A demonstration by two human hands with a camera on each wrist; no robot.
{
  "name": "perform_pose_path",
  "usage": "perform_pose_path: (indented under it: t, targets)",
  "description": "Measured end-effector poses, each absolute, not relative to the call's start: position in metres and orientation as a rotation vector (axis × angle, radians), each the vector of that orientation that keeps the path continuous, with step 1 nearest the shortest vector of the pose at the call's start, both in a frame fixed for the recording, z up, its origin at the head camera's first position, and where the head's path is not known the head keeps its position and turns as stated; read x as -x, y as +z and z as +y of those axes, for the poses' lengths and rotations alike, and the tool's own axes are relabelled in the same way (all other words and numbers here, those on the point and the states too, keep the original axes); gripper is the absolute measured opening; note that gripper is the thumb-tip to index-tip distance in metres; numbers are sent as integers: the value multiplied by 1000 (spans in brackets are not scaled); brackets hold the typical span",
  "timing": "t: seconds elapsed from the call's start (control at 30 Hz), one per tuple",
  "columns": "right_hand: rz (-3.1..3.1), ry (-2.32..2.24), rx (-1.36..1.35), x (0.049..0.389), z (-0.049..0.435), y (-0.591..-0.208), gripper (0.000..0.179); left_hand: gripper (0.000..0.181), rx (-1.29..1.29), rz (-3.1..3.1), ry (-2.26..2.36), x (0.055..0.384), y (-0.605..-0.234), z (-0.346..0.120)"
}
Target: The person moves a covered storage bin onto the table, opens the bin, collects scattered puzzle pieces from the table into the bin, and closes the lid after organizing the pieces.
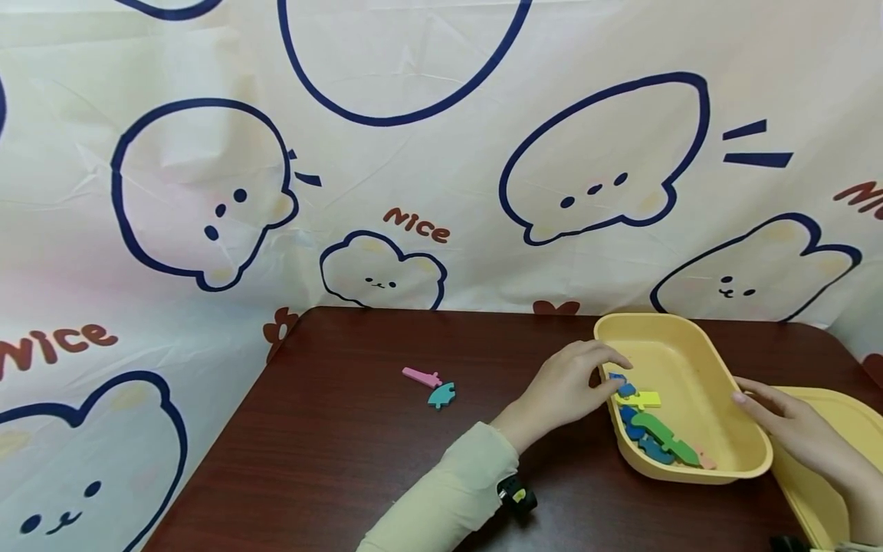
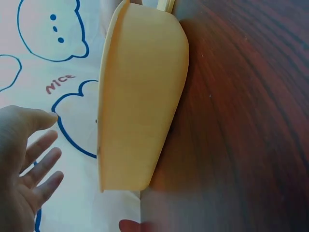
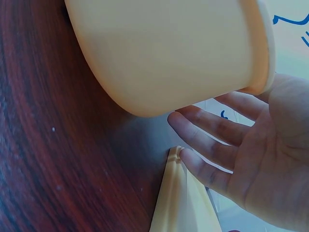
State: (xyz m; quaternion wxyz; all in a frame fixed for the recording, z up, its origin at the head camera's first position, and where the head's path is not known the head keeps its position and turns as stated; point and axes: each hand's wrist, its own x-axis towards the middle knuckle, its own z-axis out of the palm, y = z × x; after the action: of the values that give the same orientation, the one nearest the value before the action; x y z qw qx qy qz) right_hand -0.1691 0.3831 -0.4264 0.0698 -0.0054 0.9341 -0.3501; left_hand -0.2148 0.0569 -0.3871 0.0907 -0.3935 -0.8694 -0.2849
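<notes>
Over puzzle pieces (image 1: pixel 665 436), the left hand (image 1: pixel 567 385) hangs spread; the right hand (image 1: pixel 800 431), loosely spread, touches a plastic tub (image 1: pixel 683 383), probably light, stiff, best held by its rim (image 3: pixel 264 48).

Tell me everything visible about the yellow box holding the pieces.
The yellow box is smooth, plastic-looking and rounded at the corners, with a lipped rim and walls narrowing downward. It sits, opening upward, on the dark table, with pieces along its left inner side. The right hand holds its right rim; the left hand reaches over the left, contact unclear.
</notes>
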Motion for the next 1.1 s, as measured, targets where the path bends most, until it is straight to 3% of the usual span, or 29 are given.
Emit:
perform_pose_path:
  t: [1.1]
  targets:
    - [2773, -1090, -26, 168, 382, -426, 75, 20, 1004, -2624, -946, 209, -388, -5]
